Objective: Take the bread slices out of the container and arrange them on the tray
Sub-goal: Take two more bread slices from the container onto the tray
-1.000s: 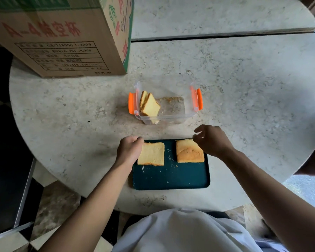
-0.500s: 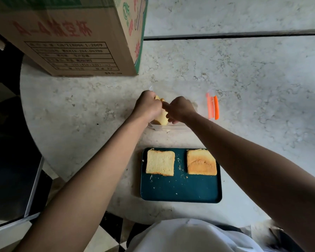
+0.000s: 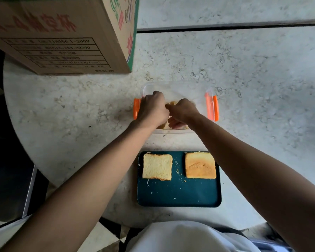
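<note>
Evidently both hands were down inside the clear rectangular plastic container with orange side clips (image 3: 212,108), which sat on the pale speckled stone tabletop (image 3: 262,84) just beyond the dark teal rectangular tray (image 3: 178,195). With only the head camera to go by, the left hand (image 3: 153,108) lay at the container's left end, its knuckles curled downward, and the right hand (image 3: 184,110) met it near the middle, fingers likewise bent. A sliver of golden bread (image 3: 172,103) showed between the two hands and more pale crumb beneath them, so the remaining slices were in the box, though whether either hand had closed on one could not be told, since the fingertips were hidden under the knuckles.

Two hands probably went in together because the slices were soft and stood close together (one hand to steady or separate, the other to lift, I judged).

On the tray, a pale square bread slice (image 3: 157,166) lay flat at the far left and a darker toasted square slice (image 3: 200,165) at the far right, apart, with crumbs between them. They filled the far row, leaving the near half bare, presumably to take what was yet to come.

A large brown cardboard box with red printing (image 3: 62,33) stood well clear at the far left.
</note>
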